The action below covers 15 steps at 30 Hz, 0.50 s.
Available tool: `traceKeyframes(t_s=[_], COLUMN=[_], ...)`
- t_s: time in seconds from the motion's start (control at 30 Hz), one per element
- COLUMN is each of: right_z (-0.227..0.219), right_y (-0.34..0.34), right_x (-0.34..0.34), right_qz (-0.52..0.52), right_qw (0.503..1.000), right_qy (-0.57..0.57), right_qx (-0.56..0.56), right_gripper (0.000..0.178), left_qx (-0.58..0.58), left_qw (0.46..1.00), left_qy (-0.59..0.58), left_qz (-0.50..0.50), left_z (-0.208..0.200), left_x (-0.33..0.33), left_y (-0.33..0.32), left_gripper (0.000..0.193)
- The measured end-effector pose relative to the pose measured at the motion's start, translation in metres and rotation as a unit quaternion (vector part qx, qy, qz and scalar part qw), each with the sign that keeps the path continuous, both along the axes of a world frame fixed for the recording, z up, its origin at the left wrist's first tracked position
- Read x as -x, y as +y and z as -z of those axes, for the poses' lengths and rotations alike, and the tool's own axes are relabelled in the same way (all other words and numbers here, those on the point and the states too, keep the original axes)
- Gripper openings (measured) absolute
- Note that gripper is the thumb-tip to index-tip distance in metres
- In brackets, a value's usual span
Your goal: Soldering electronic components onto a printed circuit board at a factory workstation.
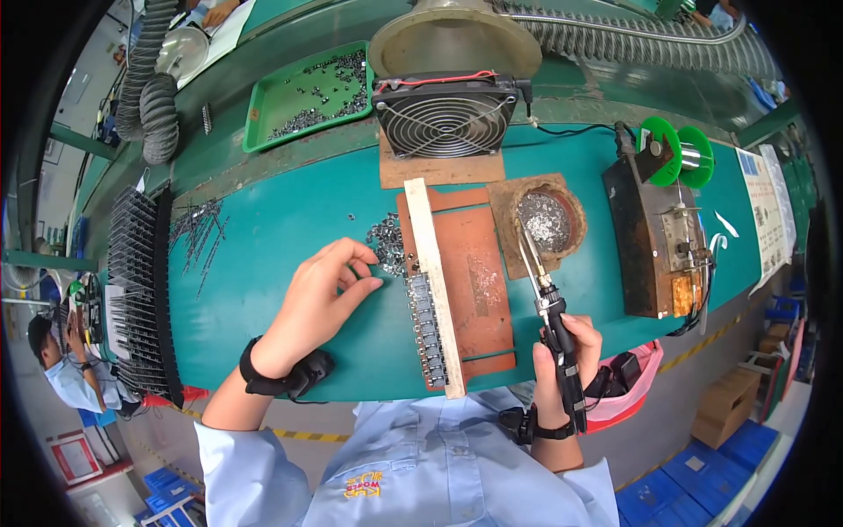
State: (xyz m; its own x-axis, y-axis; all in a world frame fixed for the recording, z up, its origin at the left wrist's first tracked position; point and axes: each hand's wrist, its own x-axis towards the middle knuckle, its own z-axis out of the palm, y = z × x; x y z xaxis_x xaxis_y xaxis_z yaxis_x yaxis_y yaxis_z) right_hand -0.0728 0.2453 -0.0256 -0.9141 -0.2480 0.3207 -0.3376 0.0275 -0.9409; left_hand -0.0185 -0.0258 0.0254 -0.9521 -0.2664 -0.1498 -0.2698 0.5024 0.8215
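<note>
Soldering iron [555, 325] is held in the right hand [546, 386], over the green mat [237, 325], to the right of the board [461, 237]. Ahead of the board stands the fan [448, 119], with the green tray [259, 114] of small parts to its left. The station [632, 246], with the spool [672, 154] at its far end, is well to the right of the iron. At far left is the rack [140, 299]; loose pins [206, 228] lie beside it. The white bar [430, 281] runs along the board between the two hands, with a row of components [424, 325] along its left side. The cup [575, 228] of metal scraps is directly ahead of the right hand; the iron's tip overlaps its near left rim in view, and contact cannot be determined. The right hand is closed around the handle, tip directed forward, away from the body. The left hand [325, 290] is half open, thumb apart from the bent fingers, nothing visibly gripped. Its fingertips are just beside the parts pile [385, 246], left of the bar.
</note>
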Motion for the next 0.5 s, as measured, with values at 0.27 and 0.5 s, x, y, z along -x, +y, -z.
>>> traceKeyframes(t_s=[0.27,0.5], right_z=[-0.001,-0.004], right_y=[-0.001,-0.003], right_x=[0.005,0.004], right_qz=[0.009,0.009], right_qw=[0.999,0.999], right_qy=[0.04,0.04], right_qx=[-0.013,-0.019], right_gripper=[0.039,0.04], left_qx=[0.116,0.154], left_qw=[0.993,0.985], left_qy=[0.014,0.066], left_qz=[0.022,0.037], left_z=[0.012,0.01], left_x=[0.01,0.003], left_y=[0.001,0.001], left_gripper=[0.018,0.013])
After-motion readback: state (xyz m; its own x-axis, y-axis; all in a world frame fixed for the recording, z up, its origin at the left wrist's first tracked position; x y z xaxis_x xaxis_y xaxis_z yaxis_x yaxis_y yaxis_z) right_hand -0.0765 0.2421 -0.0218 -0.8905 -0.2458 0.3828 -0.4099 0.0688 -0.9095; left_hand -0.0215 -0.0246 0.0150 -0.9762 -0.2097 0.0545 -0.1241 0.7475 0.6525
